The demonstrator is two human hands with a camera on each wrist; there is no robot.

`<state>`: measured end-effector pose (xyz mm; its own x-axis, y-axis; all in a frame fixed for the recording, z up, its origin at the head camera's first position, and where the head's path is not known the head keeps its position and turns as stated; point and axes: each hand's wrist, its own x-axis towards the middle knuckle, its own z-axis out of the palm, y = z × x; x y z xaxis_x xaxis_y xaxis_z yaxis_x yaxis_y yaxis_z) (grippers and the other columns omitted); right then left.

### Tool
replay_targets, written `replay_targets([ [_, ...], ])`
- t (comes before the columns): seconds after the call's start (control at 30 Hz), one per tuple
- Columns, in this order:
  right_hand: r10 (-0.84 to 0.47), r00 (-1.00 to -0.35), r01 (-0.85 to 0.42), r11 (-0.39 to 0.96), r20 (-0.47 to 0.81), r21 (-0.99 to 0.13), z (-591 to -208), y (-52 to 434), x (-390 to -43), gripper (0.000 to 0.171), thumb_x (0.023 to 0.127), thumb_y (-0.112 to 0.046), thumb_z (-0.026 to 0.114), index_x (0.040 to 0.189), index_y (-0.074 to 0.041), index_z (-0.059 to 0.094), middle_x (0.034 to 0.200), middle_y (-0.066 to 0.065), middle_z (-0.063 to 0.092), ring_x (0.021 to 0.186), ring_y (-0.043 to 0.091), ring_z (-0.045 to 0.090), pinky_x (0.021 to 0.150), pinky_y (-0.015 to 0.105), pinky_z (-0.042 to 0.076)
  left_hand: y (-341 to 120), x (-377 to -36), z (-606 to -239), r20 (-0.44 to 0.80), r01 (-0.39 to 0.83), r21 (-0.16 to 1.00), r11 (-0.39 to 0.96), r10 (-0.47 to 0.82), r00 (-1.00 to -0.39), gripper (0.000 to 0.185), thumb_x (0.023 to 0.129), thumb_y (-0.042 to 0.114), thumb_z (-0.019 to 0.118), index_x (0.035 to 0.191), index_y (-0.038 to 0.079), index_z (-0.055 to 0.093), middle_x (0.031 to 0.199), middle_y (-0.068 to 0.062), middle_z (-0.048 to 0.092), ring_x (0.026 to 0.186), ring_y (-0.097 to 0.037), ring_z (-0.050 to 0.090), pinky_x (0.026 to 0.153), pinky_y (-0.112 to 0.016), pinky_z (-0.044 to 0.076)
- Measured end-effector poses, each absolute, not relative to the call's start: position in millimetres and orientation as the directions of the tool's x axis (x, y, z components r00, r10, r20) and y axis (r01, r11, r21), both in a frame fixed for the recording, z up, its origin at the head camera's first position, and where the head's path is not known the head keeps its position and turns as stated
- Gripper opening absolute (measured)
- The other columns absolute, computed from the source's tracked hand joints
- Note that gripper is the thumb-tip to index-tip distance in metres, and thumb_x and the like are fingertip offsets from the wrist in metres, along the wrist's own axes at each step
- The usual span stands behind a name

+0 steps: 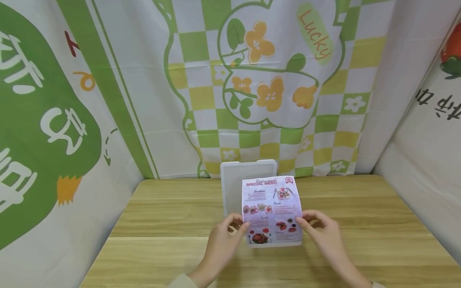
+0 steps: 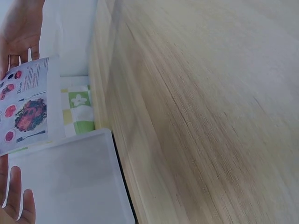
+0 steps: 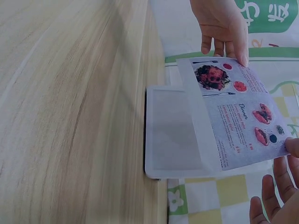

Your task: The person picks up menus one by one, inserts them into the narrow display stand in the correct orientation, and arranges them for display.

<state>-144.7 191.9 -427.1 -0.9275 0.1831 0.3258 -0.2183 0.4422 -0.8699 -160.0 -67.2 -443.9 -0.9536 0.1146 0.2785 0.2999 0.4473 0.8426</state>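
Observation:
A lilac menu sheet printed "Special Menu" with food pictures is held upright over the wooden table. My left hand pinches its left edge and my right hand pinches its right edge. Directly behind it is a white rounded panel, partly hidden by the sheet. The left wrist view shows the menu overlapping the panel, with my left fingers at the bottom. In the right wrist view the menu lies across the panel; whether they touch I cannot tell.
Patterned green, yellow and white cloth hangs close behind the table and along both sides. Bare wood stretches left and right of the hands. The table's far edge runs just behind the white panel.

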Motion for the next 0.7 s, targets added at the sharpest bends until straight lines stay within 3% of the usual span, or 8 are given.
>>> replay_targets([
  [0.37, 0.110, -0.933, -0.269, 0.420, 0.343, -0.867, -423, 177, -153, 0.014, 0.082, -0.010, 0.080, 0.093, -0.006, 0.072, 0.084, -0.001, 0.069, 0.078, 0.008, 0.059, 0.071, 0.025, 0.048, -88, -158, -437, 0.291, 0.310, 0.781, 0.542, 0.122, -0.949, 0.017, 0.093, 0.039, 0.067, 0.094, 0.022, 0.066, 0.085, 0.014, 0.065, 0.081, -0.008, 0.059, 0.072, -0.025, 0.050],
  [0.7, 0.052, -0.934, -0.293, 0.448, 0.352, -0.844, -411, 175, -163, 0.015, 0.085, -0.012, 0.078, 0.096, -0.005, 0.071, 0.086, 0.001, 0.068, 0.080, 0.009, 0.059, 0.073, 0.025, 0.049, -93, -164, -425, 0.314, 0.322, 0.779, 0.538, 0.109, -0.943, 0.017, 0.094, 0.035, 0.067, 0.097, 0.018, 0.067, 0.085, 0.010, 0.066, 0.079, -0.008, 0.060, 0.076, -0.028, 0.051],
])
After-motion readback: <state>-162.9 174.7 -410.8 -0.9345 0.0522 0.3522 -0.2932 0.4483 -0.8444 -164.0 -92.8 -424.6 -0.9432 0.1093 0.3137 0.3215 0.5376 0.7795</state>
